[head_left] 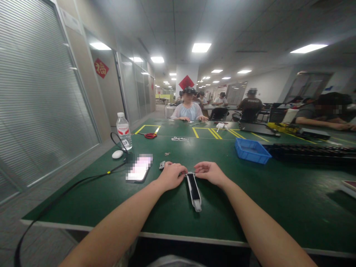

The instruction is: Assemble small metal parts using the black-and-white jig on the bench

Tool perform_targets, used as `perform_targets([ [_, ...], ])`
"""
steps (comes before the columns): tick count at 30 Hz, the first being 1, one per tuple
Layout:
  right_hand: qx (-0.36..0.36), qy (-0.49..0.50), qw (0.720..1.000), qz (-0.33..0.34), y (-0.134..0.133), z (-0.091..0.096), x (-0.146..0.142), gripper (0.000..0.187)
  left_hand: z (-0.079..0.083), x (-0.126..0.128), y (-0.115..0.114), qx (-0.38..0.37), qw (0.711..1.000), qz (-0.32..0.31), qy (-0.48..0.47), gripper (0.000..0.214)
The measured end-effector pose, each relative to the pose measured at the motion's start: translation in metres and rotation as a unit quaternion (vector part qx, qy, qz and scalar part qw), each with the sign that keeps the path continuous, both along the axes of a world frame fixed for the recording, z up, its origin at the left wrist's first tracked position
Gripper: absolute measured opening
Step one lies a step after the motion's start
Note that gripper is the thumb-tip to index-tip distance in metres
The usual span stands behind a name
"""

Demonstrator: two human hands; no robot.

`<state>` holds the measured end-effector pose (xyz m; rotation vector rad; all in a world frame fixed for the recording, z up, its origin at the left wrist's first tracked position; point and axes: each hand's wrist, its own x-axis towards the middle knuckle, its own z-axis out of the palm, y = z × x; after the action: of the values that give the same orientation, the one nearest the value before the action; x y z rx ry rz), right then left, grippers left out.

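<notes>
A slim white-framed device with a long black face (pixel 194 187) lies on the green table, its grey end pointing toward me. My left hand (pixel 172 175) is closed at the far left corner of this device, thumb and fingertips pinched together. On the opposite corner, my right hand (pixel 211 172) has its fingers bent inward with the tips close together. Between the fingertips a thin light edge shows at the device's far end. What each hand pinches there is too small to make out. Just behind my left hand sits a small grey metal part (pixel 162 165), partly hidden by it.
Left of my hands lie a lit phone (pixel 139 167), a white mouse-like object (pixel 117 154), a water bottle (pixel 124 131) and a black cable (pixel 83 180). Farther back are red-handled scissors (pixel 150 135) and small parts (pixel 180 139). A blue basket (pixel 252 151) stands right. A person (pixel 188 109) sits opposite.
</notes>
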<state>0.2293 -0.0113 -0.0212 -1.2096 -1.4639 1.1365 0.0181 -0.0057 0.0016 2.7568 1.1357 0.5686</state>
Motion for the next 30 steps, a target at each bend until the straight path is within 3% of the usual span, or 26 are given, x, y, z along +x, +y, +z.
perform_targets([
  [15,0.006,-0.010,1.000,0.018,0.0027,-0.0016,0.0059,0.041,-0.0004,-0.0001,0.0005,-0.007,1.000,-0.002,0.005,0.019],
  [30,0.092,-0.119,0.988,0.035,0.0003,-0.0014,0.0024,0.030,0.0002,0.0006,0.0001,-0.004,1.000,-0.005,0.007,0.020],
])
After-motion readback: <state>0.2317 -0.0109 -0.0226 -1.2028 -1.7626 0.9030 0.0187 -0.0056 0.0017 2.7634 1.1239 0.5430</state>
